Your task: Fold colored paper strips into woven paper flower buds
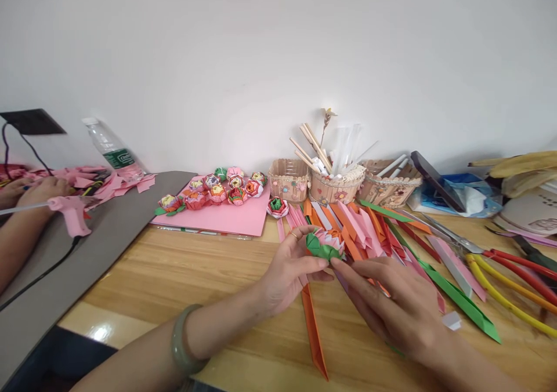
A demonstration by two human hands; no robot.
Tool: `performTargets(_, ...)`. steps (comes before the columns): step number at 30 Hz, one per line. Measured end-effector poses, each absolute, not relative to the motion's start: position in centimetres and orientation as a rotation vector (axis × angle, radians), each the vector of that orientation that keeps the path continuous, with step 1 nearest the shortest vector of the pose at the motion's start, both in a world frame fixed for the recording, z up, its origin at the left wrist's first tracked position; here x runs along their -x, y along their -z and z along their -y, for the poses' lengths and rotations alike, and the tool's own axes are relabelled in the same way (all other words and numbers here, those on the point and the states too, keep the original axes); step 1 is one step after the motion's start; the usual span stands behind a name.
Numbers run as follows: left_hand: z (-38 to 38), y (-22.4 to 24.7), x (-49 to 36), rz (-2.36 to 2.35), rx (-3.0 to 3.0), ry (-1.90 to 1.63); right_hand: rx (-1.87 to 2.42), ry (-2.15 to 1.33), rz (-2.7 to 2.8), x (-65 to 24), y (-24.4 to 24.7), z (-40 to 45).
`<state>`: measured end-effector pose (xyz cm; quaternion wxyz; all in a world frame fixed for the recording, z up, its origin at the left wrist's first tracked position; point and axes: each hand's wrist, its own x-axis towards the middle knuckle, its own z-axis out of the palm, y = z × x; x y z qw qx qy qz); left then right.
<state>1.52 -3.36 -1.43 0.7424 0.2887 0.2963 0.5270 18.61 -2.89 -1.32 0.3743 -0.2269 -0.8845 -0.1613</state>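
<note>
A small folded-paper flower, green around its base with pale pink petals above, is held over the wooden table. My left hand closes on it from the left, thumb along the green edge. From the other side my right hand pinches the flower's lower right edge; most of its fingertips are hidden from me. Beneath both hands lie folded paper strips in pink, orange, red and green. One orange strip points toward me. A finished-looking flower sits just beyond my left hand.
Several paper flowers rest on a pink sheet. Decorated baskets with sticks line the wall. Scissors with red and yellow handles lie at right. At left are a co-worker's hands, a pink glue gun and a bottle.
</note>
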Motion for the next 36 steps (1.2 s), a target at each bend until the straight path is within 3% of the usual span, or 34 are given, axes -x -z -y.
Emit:
performTargets(5, 3.5, 1.4, -1.5, -0.597, -0.665, -1.150, 0.689, 0.359, 2.192, -18.5, 1.4, 2.9)
performTargets(14, 3.6, 1.5, -1.4, -0.611, -0.703, -1.150, 0.452, 0.690, 2.389, -19.5, 1.3, 2.7)
performTargets(23, 3.5, 1.3, -1.6, -0.609, -0.744, -1.166, 0.660, -0.098, 2.059, -18.2, -0.5, 3.0)
performTargets(36, 3.4, 1.6, -1.7, -0.648, -0.878, -1.243, 0.755, -0.120, 2.029, -17.9, 0.0, 2.9)
